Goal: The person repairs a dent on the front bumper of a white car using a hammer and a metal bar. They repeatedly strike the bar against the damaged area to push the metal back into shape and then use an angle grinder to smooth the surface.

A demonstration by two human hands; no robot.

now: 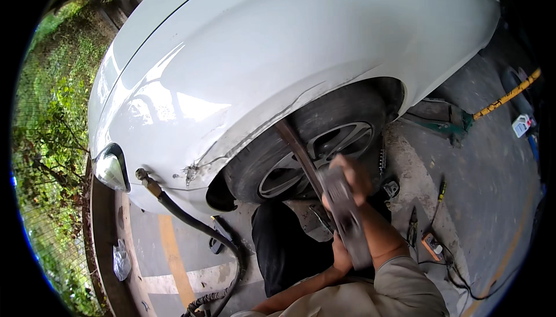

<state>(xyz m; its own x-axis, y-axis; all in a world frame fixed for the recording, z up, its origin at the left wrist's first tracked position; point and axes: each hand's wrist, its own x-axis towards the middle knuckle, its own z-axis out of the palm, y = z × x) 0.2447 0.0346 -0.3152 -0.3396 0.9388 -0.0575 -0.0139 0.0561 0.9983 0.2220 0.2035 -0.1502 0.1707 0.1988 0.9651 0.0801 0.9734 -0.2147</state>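
A long, flat, brownish metal bar (301,158) runs from under the lip of the dented white fender (231,85) down across the front wheel (315,158) toward my lap. Its near part looks wide and is smeared by motion. My right hand (351,182), blurred, is closed around the bar in front of the wheel. Lower down, my left hand (341,253) grips beside the bar's near end, its fingers partly hidden. The bar's far tip is out of sight inside the wheel arch. Scrapes and a crease mark the fender edge.
A black hose (191,218) with a brass fitting lies at the left. To the right are a green floor jack (457,121) with a yellow handle, pliers (412,227), an orange device (431,246) with cables, and a white bottle (521,126). A plastic bag (121,260) lies far left.
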